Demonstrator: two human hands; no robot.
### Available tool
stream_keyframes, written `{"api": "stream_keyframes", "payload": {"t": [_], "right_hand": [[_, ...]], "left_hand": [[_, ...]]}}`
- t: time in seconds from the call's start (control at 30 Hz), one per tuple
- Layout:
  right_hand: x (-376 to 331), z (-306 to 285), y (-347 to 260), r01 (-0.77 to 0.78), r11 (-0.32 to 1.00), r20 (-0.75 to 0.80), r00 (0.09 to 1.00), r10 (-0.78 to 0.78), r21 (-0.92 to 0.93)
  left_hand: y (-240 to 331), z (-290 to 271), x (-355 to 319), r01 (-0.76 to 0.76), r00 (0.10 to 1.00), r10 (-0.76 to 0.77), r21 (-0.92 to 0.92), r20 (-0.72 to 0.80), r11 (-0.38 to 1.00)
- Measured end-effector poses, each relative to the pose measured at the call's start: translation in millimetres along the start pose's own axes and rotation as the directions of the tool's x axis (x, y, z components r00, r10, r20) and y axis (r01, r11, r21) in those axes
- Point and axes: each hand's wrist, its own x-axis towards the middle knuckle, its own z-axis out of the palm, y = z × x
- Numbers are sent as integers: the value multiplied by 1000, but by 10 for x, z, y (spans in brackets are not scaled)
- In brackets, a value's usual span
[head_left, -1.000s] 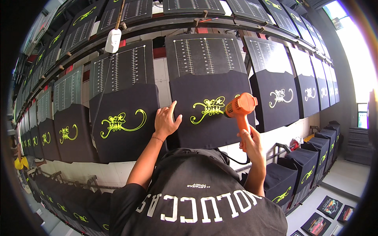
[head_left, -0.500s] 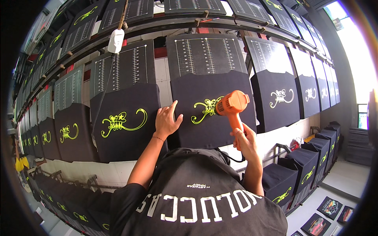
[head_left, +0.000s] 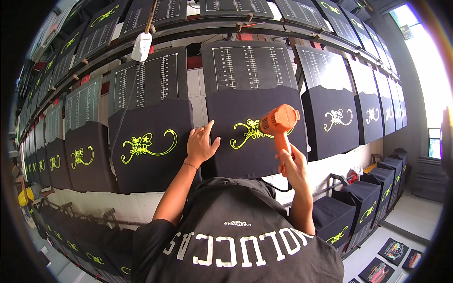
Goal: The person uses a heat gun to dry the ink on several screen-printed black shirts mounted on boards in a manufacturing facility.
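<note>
Two hands in view, one tool. My right hand [head_left: 296,166] is closed around the handle of one orange heat gun [head_left: 281,119]. The gun is over the middle black cloth [head_left: 236,162], nozzle turned left, hiding part of one yellow-green print [head_left: 252,129]; I cannot tell whether nozzle and cloth touch. One black cord [head_left: 283,189] trails from the handle's near end.

My left hand [head_left: 201,144] grips nothing: fingers part-spread, index extended far, its tip by the middle cloth's left edge. One thin bracelet [head_left: 190,166] on that wrist.

Far of the middle cloth, one dark board [head_left: 250,66] shows three ruled columns. Left, I count one neighbouring cloth [head_left: 153,177] just beside, also with one yellow-green print. Right, at least four more cloths, prints paler. Far left, one white device [head_left: 142,47] at one wooden stick's [head_left: 151,16] near end. Near right, at least three dark printed sheets [head_left: 394,249].
</note>
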Motion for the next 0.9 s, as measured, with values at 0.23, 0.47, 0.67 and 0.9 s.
{"api": "stream_keyframes", "payload": {"t": [0.23, 0.47, 0.67, 0.9], "right_hand": [[55, 14, -108, -25, 1000, 57, 998, 25, 10], [110, 67, -61, 6, 1000, 84, 996, -4, -20], [-5, 61, -114, -19, 999, 85, 996, 22, -39], [-69, 61, -30, -19, 999, 66, 998, 23, -47]], "left_hand": [[-3, -20, -4, 2, 1000, -2, -3, 2, 1000], [4, -21, -5, 6, 1000, -6, 8, 16, 1000], [2, -15, 5, -13, 999, 13, 3, -32, 1000], [6, -25, 8, -26, 999, 26, -7, -38, 1000]]}}
